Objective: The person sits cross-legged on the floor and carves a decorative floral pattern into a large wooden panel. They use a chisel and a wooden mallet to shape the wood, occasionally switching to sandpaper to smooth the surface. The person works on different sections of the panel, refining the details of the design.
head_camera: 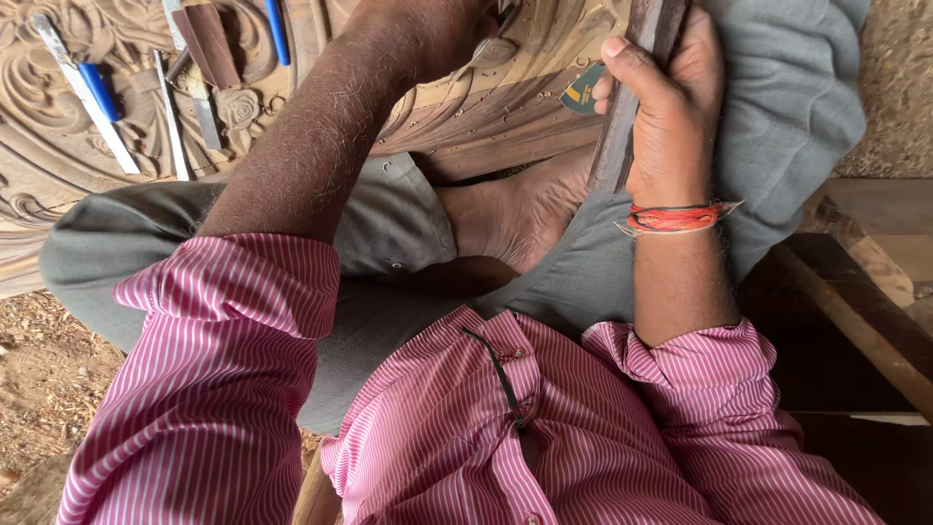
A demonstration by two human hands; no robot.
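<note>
Over the carved brown wooden panel (87,146): scrollwork already cut.
Right hand (666,107): fist wrapped round dark wooden mallet (632,87).
Left hand (437,29): grip unclear, at the panel's uncut edge.

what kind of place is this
Probably a woodcarving workshop: a carved wooden panel with floral relief, chisels lying on it, and the right hand gripping a wooden mallet.

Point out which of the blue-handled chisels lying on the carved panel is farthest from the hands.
The blue-handled chisel at the far left of the carved panel; the other blue handle lies closer to the left hand.
</note>
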